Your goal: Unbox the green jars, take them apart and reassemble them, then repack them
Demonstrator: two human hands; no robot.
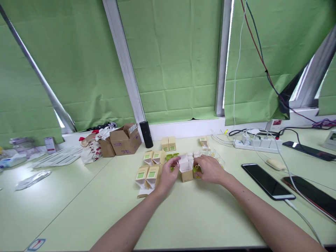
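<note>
A small kraft-coloured cardboard box (187,175) with a white inside stands on the table, its top flaps up. My left hand (168,174) is at its left side, thumb and fingers closed at the edge of the box. My right hand (210,168) is at the right of the box, fingers bent down around a small yellow-green item (195,170), mostly hidden. Behind my left hand show green pieces (172,156). Clear round plastic pieces (215,154) lie behind my right hand. Folded kraft boxes with green squares (147,176) lie left of my left hand.
Closed small boxes (168,144) stand at the back, near a black cylinder (147,134) and a larger brown carton (126,140). A power strip (257,144) with cables is at the right. Phones (268,181) lie nearer. Flat packets (33,179) are at the left.
</note>
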